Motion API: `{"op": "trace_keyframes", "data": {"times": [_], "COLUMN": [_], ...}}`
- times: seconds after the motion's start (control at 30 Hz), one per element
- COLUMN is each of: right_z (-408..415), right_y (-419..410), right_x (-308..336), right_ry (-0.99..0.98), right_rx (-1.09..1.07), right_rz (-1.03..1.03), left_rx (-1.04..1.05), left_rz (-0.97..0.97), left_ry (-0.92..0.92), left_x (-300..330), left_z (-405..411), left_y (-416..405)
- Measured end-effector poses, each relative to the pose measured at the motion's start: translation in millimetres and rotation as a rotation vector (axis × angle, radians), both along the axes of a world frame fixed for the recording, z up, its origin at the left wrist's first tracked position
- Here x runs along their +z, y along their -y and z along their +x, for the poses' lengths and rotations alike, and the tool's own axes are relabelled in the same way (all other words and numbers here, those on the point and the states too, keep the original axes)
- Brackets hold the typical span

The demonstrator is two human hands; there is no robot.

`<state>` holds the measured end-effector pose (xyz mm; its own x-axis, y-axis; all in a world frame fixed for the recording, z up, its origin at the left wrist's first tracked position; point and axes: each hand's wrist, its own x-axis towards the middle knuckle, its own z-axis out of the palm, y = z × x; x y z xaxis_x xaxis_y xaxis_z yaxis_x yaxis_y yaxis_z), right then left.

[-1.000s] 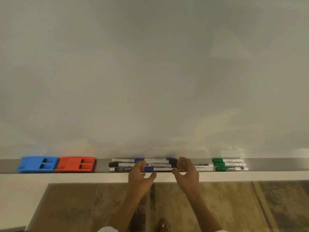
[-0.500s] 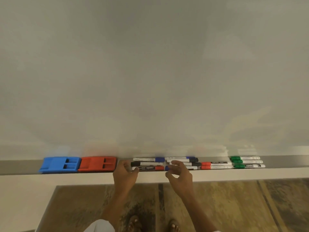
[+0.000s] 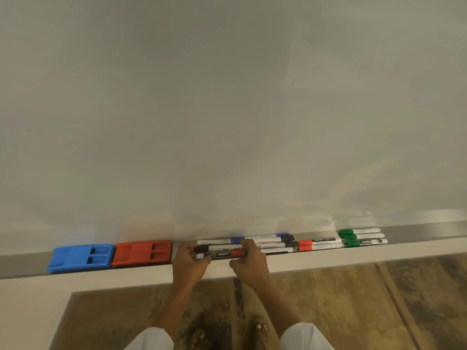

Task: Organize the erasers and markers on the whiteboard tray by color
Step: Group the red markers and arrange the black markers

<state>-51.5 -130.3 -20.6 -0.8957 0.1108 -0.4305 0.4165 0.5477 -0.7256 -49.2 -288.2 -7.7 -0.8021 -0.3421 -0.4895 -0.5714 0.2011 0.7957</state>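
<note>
Red-capped marker (image 3: 219, 254) lies at the tray (image 3: 22, 263) front, left hand (image 3: 188, 261) pinching its tail, right hand (image 3: 249, 258) fingers curled on its cap. Light, stiff, smooth plastic, likely rolls; best held at both ends. Erasers (image 3: 111, 253) sit left.

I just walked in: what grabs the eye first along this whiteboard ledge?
Probably the blue eraser and red eraser, side by side at the tray's left end. In the middle, the left hand and right hand grip a red-capped marker among mixed markers, while the green markers sit grouped at the right.
</note>
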Motion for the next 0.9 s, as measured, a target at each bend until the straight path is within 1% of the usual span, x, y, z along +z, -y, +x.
{"op": "trace_keyframes", "data": {"times": [0.13,0.23,0.3,0.43,0.5,0.57,0.63,0.67,0.73,0.8,0.9], "right_z": [-1,4,11,17,14,9,1,-3,-8,-10,-10], "right_y": [-2,-8,-14,-37,-51,-67,-83,-90,-101,-107,-109], "right_x": [0,9,20,46,62,75,84,88,93,93,88], "right_ry": [-0.047,-0.148,-0.231,-0.446,-0.564,-0.658,-0.707,-0.719,-0.718,-0.713,-0.694], "right_rx": [-0.044,-0.124,-0.221,-0.483,-0.529,-0.467,-0.305,-0.203,-0.032,0.091,0.161], "right_rz": [-0.037,-0.099,-0.151,-0.262,-0.271,-0.257,-0.192,-0.131,-0.033,-0.041,-0.09], "left_rx": [0.04,0.052,0.04,0.001,-0.039,-0.102,-0.176,-0.193,-0.17,-0.168,-0.142], "left_rz": [-0.011,-0.054,-0.062,0.038,0.095,0.14,0.1,0.043,-0.036,-0.079,-0.094], "left_ry": [-0.012,-0.07,-0.101,-0.1,-0.095,-0.093,-0.137,-0.189,-0.36,-0.496,-0.547], "left_x": [4,17,27,38,38,35,36,39,48,55,54], "left_z": [-1,4,9,14,13,12,10,10,7,4,2], "left_y": [-4,-13,-24,-67,-94,-118,-137,-144,-153,-158,-162]}}
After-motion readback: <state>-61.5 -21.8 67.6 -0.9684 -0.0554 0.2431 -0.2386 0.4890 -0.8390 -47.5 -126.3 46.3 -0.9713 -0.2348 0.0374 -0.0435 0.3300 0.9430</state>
